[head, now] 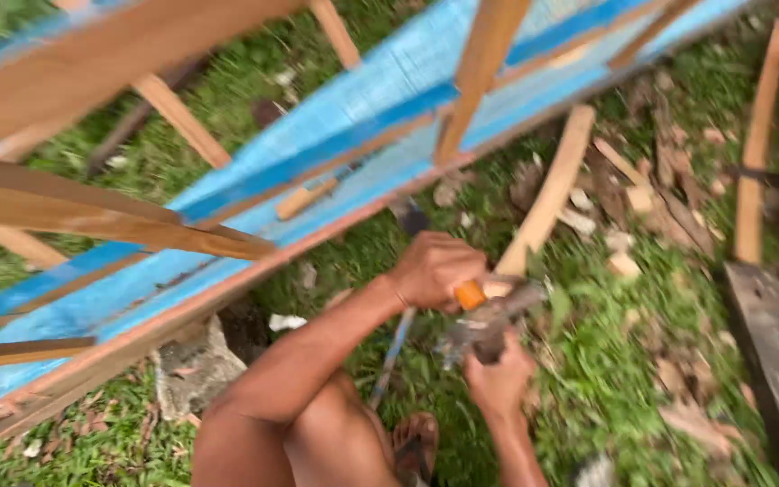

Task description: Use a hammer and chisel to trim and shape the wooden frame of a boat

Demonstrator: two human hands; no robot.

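Bare knees and a sandalled foot fill the 6 o'clock edge, above green grass. Just beyond them, the left hand is curled shut around an orange tool handle, with a pale, curved wooden strip running from that grip toward 1 o'clock. At 5 o'clock from it, the right hand is closed on a blurred grey metal tool; what kind of tool cannot be told. The 2 hands sit close together, the grey piece between them. A thin blue-grey rod slants down beside the left forearm. Toward 10 o'clock stretches a long blue-painted wooden hull crossed by bare wooden ribs. Wood chips litter the grass at 2 o'clock, and a dark weathered plank lies at 4 o'clock.
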